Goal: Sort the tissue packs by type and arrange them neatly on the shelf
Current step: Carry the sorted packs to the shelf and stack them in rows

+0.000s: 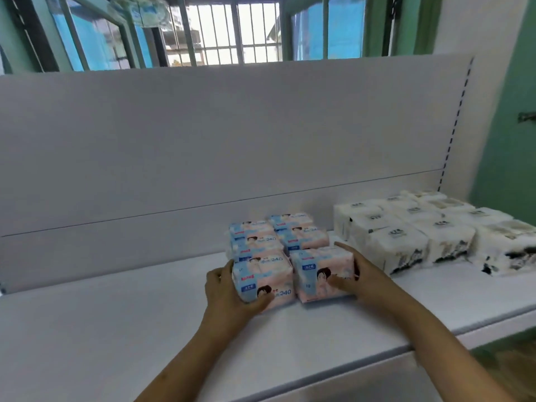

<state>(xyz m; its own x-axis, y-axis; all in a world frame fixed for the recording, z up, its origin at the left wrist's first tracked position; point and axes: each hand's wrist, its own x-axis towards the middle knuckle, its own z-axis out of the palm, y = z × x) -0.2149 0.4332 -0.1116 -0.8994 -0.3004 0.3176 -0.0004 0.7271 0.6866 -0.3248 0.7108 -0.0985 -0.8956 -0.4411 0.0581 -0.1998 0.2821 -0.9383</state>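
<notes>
**Front pink-and-blue packs being squared on the shelf**

The white shelf (121, 329) fills the lower frame. At right of centre, a block of white ink-patterned packs (429, 230) is ranged in rows. At centre, pink-and-blue packs (278, 236) are set in two columns. The front left pack (262, 278) is gripped by the left hand (229, 291), the front right pack (322, 274) by the right hand (359, 271). Both are best pressed together and back, edges aligned. "240" can be read; smaller print cannot.

Bare shelf (101, 329) leftward, white packs (406, 236) (massed) blocking right
</notes>
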